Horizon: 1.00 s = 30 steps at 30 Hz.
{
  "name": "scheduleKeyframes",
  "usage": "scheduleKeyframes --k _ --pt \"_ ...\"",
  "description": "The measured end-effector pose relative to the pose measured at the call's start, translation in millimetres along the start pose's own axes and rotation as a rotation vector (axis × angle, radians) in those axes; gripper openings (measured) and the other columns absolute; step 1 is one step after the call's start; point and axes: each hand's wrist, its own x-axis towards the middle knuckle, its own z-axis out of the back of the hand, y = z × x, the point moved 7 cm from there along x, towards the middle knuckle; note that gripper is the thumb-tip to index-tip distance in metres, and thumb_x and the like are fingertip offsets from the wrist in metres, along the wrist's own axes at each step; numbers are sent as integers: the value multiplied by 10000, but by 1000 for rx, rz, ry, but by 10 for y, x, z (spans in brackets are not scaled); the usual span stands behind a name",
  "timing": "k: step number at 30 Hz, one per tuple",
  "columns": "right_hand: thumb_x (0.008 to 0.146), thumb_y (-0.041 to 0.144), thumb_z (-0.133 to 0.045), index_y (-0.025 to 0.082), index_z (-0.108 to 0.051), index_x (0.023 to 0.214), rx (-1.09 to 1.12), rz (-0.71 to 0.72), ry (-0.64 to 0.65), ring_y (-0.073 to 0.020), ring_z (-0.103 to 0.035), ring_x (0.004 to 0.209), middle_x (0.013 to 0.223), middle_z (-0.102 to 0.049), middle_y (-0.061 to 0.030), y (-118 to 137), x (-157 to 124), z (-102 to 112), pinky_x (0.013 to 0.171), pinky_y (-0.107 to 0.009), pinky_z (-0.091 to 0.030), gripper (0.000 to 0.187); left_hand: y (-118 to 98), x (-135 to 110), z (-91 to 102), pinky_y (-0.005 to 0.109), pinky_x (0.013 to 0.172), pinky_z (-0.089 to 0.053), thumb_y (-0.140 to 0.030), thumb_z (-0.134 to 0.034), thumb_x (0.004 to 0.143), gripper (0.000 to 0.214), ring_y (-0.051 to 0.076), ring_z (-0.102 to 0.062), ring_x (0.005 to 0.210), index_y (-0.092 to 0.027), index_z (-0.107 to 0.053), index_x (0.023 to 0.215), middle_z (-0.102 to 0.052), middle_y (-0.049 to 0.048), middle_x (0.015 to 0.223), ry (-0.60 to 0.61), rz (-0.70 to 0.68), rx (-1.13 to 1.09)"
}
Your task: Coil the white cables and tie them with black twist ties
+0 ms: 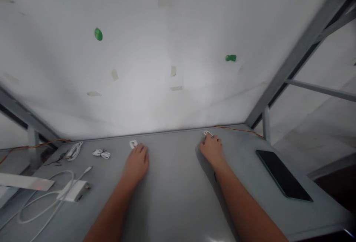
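Observation:
My left hand (137, 161) rests on the grey table left of the middle, its fingers curled closed at a small coiled white cable (133, 143). The loop of that cable sticks out past the fingertips. Farther right, near the back edge, my right hand (211, 148) is closed on another white cable (207, 133), of which only a small loop shows beyond the fingers. Left of my left hand lie a white cable bundle (101, 154) bound with a dark tie and a longer coiled cable (74, 151).
A white charger (72, 191) with a loose long cable (59, 212) lies at the left, beside a white bar-shaped object (26, 181). To the right is a dark-screened tablet (283, 175). Thin orange wires (239, 128) run along the back edge, and metal frame posts (294, 53) flank the white wall.

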Motion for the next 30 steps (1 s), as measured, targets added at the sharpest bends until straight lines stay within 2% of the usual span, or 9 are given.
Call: scheduleKeyframes --k 3,6,9,12,15,18,22,26,30 --pt "918 229 -505 106 -681 1275 51 172 40 -385 -612 1140 1237 -656 -261 344 -168 -28 936 -470 -477 417 465 -58 158 561 1052 -471 -247 -420 973 358 370 -599 1257 -124 -701 1158 -683 213 1260 -4 291 230" --pt "977 238 -449 163 -653 1362 219 413 137 -318 -617 1147 1223 -688 -180 757 -402 -36 989 -409 -467 442 597 -116 263 622 1037 -434 -286 -421 970 360 420 -607 1207 -98 -711 1068 -698 243 1168 -9 431 349" --pt "986 158 -404 178 -624 1383 413 550 208 -226 -633 1150 1270 -688 -120 978 -552 -32 1005 -307 -464 455 315 -46 167 553 1101 -422 -217 -451 949 345 367 -601 1251 -129 -703 1168 -694 206 1244 -6 267 195" --pt "906 43 -427 152 -657 1279 403 569 206 -212 -626 1163 1270 -685 -123 1010 -574 -74 1021 -293 -451 452 -132 19 -16 454 1141 -442 -119 -447 926 474 277 -599 1284 -171 -627 1362 -664 146 1373 19 14 -132" --pt "865 -7 -455 150 -671 1227 365 657 204 -226 -615 1131 1195 -703 -118 1080 -617 -126 1029 -314 -443 450 -432 16 -119 481 1176 -433 -78 -422 922 569 267 -577 1331 -170 -550 1469 -640 144 1432 24 -107 -373" --pt "877 -16 -463 151 -655 1244 437 761 203 -224 -603 1118 1176 -704 -106 1199 -696 -136 1028 -315 -441 447 -579 -16 -146 499 1213 -408 -73 -423 918 619 257 -554 1374 -174 -500 1524 -615 144 1478 50 -170 -547" --pt "866 -11 -514 172 -654 1149 537 775 215 -220 -604 1073 1121 -700 -89 1287 -734 -148 981 -312 -461 365 -637 -41 -153 512 1226 -398 -128 -485 927 618 257 -551 1392 -207 -490 1540 -596 129 1511 105 -186 -700" --pt "850 16 -599 199 -630 1018 579 755 169 -241 -590 1044 1094 -660 -95 1288 -708 -124 936 -353 -476 250 -617 -14 -187 503 1235 -384 -137 -567 890 612 262 -563 1387 -223 -540 1496 -607 107 1508 87 -128 -830" --pt "818 71 -693 212 -598 903 677 724 127 -260 -565 1040 1071 -639 -92 1253 -673 -87 905 -383 -467 190 -569 31 -239 473 1124 -495 -224 -628 906 538 258 -673 1228 -234 -585 1442 -700 102 1373 97 6 -1069"
